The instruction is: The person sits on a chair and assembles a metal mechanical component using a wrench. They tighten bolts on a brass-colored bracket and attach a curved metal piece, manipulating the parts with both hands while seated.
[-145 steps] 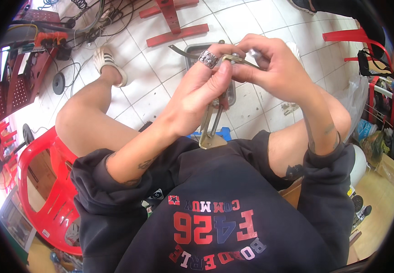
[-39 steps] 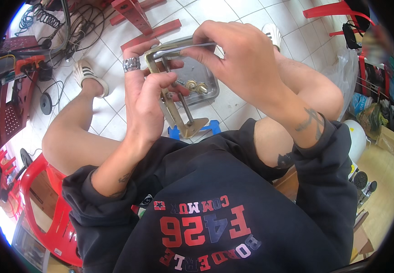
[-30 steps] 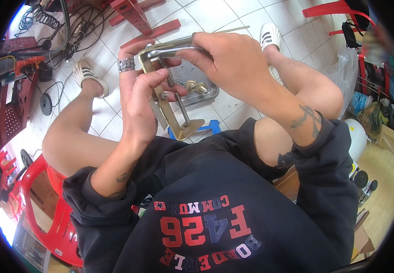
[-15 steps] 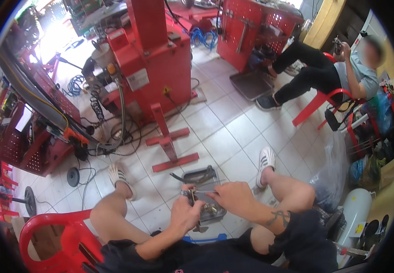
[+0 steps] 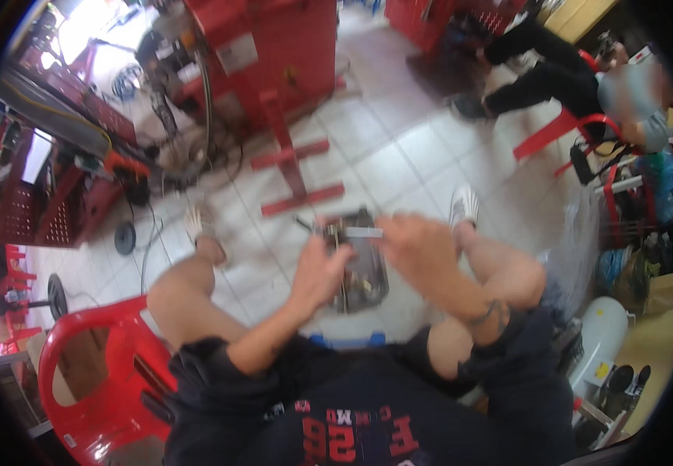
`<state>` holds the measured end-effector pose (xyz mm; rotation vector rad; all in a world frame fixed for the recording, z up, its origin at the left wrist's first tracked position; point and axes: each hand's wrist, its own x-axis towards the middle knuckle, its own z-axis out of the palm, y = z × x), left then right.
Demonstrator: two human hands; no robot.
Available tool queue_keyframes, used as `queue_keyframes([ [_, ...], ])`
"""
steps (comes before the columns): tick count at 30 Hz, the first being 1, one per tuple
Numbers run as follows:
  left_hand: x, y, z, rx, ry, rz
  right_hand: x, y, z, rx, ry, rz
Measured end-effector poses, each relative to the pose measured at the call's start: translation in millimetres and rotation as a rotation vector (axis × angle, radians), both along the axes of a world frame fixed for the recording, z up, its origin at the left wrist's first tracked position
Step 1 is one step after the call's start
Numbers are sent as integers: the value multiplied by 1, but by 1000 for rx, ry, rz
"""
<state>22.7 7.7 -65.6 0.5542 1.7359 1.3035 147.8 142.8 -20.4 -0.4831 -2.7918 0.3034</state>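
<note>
Between my knees, my left hand (image 5: pixel 319 270) is closed around a small metal part (image 5: pixel 334 231), whose shape is blurred and partly hidden by the fingers. My right hand (image 5: pixel 418 247) is closed on a slim silver hand tool (image 5: pixel 364 232). The tool's visible length points left and meets the metal part; its exact kind is unclear. Below both hands, a grey metal tray (image 5: pixel 374 289) rests on the floor with small brass-coloured and metal pieces in it. A dark hose-like piece (image 5: pixel 303 224) shows at the tray's far left.
A red machine (image 5: pixel 267 54) with a red floor stand (image 5: pixel 294 172) is ahead. A red plastic chair (image 5: pixel 80 380) is at my left. Another person (image 5: pixel 635 101) sits at the far right, near a clear plastic bag (image 5: pixel 577 248) and a white cylinder (image 5: pixel 604 330).
The view has tilted down, so the scene sits higher and more of my shirt shows. Both hands still hold the part and the tool; the tool now shows as a broader silver bar.
</note>
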Motion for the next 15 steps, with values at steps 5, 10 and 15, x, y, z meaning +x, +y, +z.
queue_keyframes([
  [5,-2,3,18,134,-23,101,4,-15,20,218,71,76],
  [10,-8,-1,15,107,-146,156,5,-16,18,122,56,81],
  [15,-16,-2,20,230,-395,155,-1,4,7,-323,104,-52],
])
